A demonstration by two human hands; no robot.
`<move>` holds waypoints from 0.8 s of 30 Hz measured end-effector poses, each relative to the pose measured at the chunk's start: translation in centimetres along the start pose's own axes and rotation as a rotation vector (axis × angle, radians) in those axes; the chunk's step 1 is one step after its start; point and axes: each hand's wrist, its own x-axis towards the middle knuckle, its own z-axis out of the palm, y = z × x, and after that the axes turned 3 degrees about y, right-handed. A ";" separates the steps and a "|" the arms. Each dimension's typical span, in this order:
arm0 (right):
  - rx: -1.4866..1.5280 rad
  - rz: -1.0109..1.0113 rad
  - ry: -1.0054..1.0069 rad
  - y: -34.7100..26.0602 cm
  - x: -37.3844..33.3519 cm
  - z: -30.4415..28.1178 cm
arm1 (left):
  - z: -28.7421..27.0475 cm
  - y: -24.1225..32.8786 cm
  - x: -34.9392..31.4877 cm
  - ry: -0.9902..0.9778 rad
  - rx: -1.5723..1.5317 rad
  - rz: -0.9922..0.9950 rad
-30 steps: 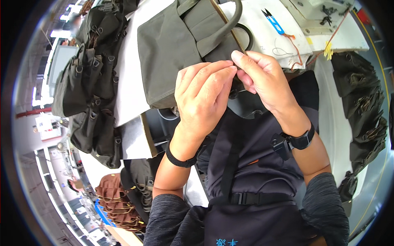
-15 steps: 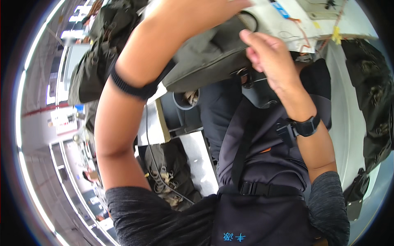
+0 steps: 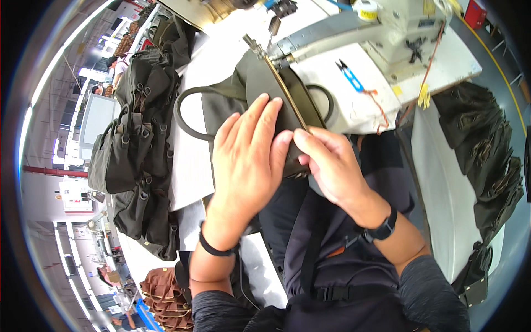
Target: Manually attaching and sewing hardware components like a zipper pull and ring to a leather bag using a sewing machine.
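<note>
While the olive-green bag [image 3: 243,105] lies on the white worktop [image 3: 193,160] in front of the sewing machine [image 3: 387,22], both hands are down on its near end. Left hand [image 3: 246,157] is spread flat, fingers straight, nothing clasped, pressing the fabric beside the brass zipper [image 3: 287,94]. Right hand [image 3: 329,166] is pinching the near end of that zipper; its grip looks clenched on the zipper tape, though the fingertips are partly hidden by the left hand.

My read: this is the lining-up step, the zipper seam being flattened and aimed at the machine's needle end, which sits at the far tip of the zipper. The next move, I'd judge, calls for keeping the tape taut and straight, with the left palm steadying the cloth so nothing bunches.

Now the room. Nearer than the bag the worktop ends, so the bag's near end overhangs toward the person's lap. Left of the bag there is a strip of open white surface, then a heap of finished dark bags [image 3: 135,144]. Right of the bag, blue thread snips [image 3: 351,77] lie close to one carry handle [image 3: 326,99], and the machine base closes that side.
</note>
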 end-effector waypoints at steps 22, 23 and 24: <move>-0.003 0.155 -0.081 -1.1 2.8 -0.5 | 1.5 -1.1 2.2 -0.078 -0.034 -0.236; -0.002 0.158 -0.080 -0.9 3.0 -0.5 | 1.7 -1.3 2.3 -0.081 -0.035 -0.237; -0.021 0.148 -0.073 -0.6 3.2 -0.6 | 1.9 -1.5 2.4 -0.066 -0.036 -0.235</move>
